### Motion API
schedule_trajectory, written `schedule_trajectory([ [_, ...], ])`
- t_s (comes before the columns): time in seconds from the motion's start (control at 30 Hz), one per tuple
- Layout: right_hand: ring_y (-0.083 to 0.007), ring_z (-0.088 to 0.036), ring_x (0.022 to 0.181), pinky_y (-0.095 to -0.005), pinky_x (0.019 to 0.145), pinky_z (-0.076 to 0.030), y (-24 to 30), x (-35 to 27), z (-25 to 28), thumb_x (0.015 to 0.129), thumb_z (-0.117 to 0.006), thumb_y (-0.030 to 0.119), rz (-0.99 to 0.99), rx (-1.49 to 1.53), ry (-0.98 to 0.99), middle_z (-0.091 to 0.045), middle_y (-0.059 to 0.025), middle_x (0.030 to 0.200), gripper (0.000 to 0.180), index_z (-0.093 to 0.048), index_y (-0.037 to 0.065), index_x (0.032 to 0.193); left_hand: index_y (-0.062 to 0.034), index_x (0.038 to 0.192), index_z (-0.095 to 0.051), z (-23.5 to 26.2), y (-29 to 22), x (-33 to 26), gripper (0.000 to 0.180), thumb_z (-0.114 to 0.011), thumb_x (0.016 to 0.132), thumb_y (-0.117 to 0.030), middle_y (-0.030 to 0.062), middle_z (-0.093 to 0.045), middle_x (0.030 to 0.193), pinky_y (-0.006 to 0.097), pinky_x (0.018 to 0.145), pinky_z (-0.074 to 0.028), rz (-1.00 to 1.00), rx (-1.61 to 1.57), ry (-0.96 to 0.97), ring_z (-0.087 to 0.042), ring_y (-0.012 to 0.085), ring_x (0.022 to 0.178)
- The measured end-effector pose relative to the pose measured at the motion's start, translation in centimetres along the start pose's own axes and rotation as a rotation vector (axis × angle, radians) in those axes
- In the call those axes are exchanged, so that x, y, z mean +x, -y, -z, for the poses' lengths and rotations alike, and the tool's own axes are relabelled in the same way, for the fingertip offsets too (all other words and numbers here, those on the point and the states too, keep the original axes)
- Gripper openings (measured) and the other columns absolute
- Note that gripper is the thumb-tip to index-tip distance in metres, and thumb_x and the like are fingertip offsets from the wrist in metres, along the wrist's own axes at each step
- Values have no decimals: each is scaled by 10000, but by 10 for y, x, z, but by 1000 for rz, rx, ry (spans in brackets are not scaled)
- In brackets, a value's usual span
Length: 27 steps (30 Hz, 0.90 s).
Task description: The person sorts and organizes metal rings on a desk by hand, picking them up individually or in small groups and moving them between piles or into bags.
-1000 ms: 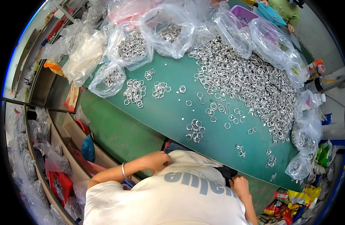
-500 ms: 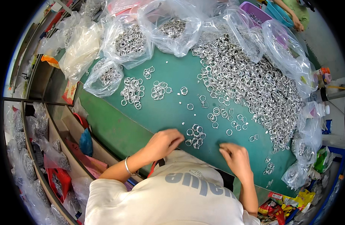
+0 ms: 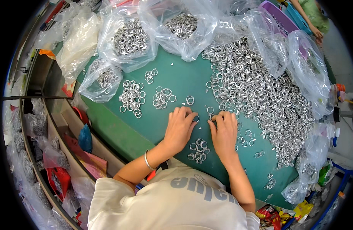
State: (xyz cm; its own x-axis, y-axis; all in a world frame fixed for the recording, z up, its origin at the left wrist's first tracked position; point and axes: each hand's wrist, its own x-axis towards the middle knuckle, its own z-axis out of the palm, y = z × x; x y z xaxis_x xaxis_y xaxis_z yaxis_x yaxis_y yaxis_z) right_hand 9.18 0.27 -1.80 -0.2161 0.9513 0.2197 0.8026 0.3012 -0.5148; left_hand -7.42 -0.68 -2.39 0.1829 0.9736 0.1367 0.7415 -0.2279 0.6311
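Observation:
Small silver rings lie in loose groups on the green tabletop. My left hand (image 3: pixel 178 129), with a bangle on its wrist, has thumb and forefinger closed at the edge of a single ring (image 3: pixel 196 119). Across a narrow gap, my right hand (image 3: pixel 225 135) pinches at the lower of two rings (image 3: pixel 210 110), partly hiding it. More loose rings are covered by this hand. Between my forearms sits a small cluster of rings (image 3: pixel 199 150). Beyond my left hand are another cluster (image 3: pixel 164 98) and a lone ring (image 3: pixel 190 100).
A large heap of rings (image 3: pixel 257 88) spreads over the right side. Clear plastic bags of rings (image 3: pixel 131 38) line the far edge, near a purple basin (image 3: pixel 278 17). Shelves with bagged goods (image 3: pixel 38 126) stand at left. Another person's hand (image 3: pixel 317 34) shows at top right.
Both hands have moved forward from the table's near edge to the loose rings in the middle, and their fingers now touch rings. The view has shifted slightly.

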Motion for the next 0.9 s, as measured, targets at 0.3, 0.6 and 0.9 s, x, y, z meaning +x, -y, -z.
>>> schedule_trajectory([
  [0.3,-262,-479,895,-372,747,-369,-1,7,28,721,-704,71,-82,45,111,-509,-79,946,225,-599,49,918,-54,1037,-601,5,-4,1,311,-694,740,-44,81,-538,978,356,744,-355,-18,-63,0,-500,256,895],
  [0.6,-245,-550,870,-344,722,-424,-5,16,15,781,-640,21,-98,324,17,-580,-105,953,131,-593,14,903,-38,1033,-602,5,-7,-4,315,-700,735,-15,80,-570,977,332,724,-406,43,-204,18,-546,244,883],
  [0.9,-141,-583,776,-233,650,-456,-21,-38,60,911,-502,22,-786,1350,-52,-617,-143,1019,156,-564,-3,1053,-17,1016,-607,4,-15,-10,277,-685,750,3,102,-582,973,338,746,-467,2,-341,70,-563,258,863],
])
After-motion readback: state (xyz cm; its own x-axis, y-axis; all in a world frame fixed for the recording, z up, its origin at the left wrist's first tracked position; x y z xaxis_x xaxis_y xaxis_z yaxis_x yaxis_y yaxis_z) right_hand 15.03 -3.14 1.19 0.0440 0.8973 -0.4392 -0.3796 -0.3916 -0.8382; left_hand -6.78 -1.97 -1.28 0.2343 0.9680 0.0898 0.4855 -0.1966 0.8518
